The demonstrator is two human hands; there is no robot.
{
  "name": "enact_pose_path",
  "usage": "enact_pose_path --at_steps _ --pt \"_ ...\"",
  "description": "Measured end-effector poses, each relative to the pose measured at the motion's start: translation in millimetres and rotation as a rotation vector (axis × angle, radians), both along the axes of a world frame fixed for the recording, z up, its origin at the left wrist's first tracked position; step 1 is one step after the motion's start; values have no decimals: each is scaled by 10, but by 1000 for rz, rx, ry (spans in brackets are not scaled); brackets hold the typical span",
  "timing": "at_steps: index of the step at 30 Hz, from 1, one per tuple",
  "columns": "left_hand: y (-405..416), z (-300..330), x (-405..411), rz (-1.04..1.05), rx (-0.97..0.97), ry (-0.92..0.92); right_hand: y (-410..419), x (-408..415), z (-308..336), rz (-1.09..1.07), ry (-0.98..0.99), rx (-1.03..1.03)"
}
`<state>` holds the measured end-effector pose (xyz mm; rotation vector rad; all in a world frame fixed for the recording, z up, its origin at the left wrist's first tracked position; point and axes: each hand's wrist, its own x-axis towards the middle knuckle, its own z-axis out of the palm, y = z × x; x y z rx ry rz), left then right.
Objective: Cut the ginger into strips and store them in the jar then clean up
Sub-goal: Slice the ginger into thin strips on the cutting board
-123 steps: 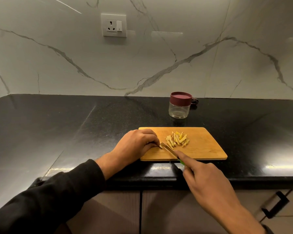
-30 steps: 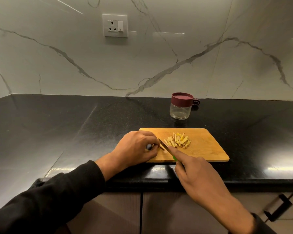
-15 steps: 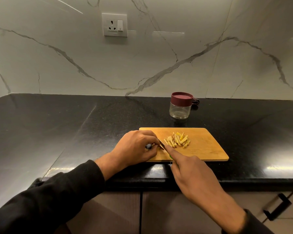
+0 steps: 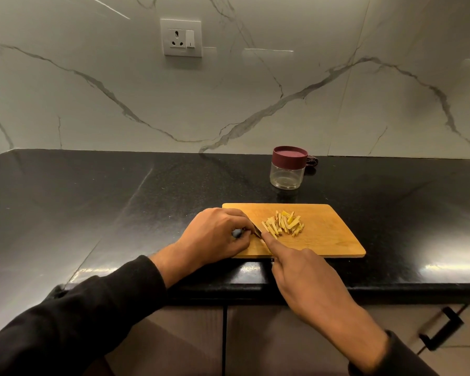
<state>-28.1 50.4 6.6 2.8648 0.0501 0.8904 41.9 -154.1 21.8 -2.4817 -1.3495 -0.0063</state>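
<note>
Knife (image 4: 256, 231) meets ginger on the board (image 4: 331, 237)
Right hand (image 4: 307, 278) grips the knife; left hand (image 4: 215, 237), fingers curled, pins something hidden beside the strips (image 4: 282, 226); lidded jar (image 4: 287, 171) behind

The tabletop (image 4: 92, 213) was black, polished stone, glossy enough to throw back the light along its near edge. A wooden cutting board (image 4: 331, 240) lay flat on it close to that edge, under the left grip (image 4: 215, 237) and the fingertip of the right grip (image 4: 307, 283), and stretched away beyond the right one. Farther back from both grips stood a clear jar (image 4: 286, 176) with a maroon lid, upright, well apart from the board. A small dark thing (image 4: 312, 160) sat just behind the jar, too hidden to tell what.
</note>
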Motion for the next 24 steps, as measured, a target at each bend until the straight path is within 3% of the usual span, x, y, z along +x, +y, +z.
enact_pose_path --at_steps 24 --pt "1 -6 -4 -27 60 -7 -31 -65 -9 -27 3 2"
